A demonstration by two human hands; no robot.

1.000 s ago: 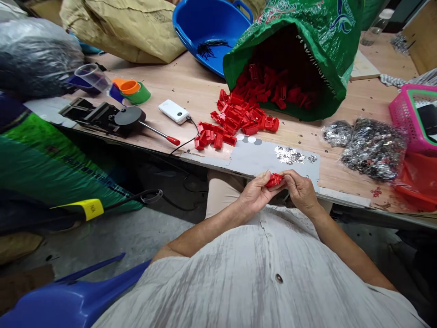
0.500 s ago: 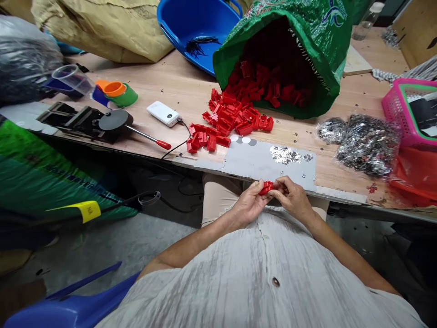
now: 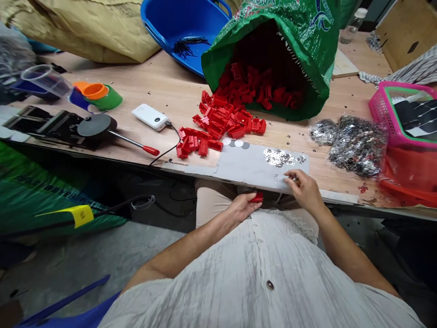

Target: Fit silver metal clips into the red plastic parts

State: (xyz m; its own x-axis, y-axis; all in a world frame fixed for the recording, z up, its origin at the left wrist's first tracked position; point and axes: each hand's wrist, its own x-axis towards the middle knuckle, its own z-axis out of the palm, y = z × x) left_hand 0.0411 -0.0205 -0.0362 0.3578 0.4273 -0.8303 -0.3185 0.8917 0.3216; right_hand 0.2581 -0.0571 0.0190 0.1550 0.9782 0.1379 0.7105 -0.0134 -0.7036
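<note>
My left hand (image 3: pixel 241 207) is low, just in front of the table's edge, its fingers closed round a small red plastic part (image 3: pixel 258 197). Off to the right, my right hand (image 3: pixel 305 187) hovers at the near edge of a grey sheet (image 3: pixel 242 166), thumb and forefinger pinched together. Whatever lies between those fingertips is too small to name. Just beyond them, a spread of small shiny metal pieces (image 3: pixel 278 157) rests on the sheet. A heap of similar red plastic parts (image 3: pixel 218 120) lies farther back on the left.
A green sack (image 3: pixel 317 98) spills red parts onto the table. Behind it stands a blue basin (image 3: pixel 153 32). At left are a lever tool (image 3: pixel 97 125) and a white power bank (image 3: pixel 150 117) with a cable. Bagged metal pieces (image 3: pixel 358 146) and a pink basket (image 3: pixel 378 109) are at right.
My right hand has left the red part and moved right and up to the grey sheet. My left hand keeps the red part, slightly lower. The view has shifted a little.
</note>
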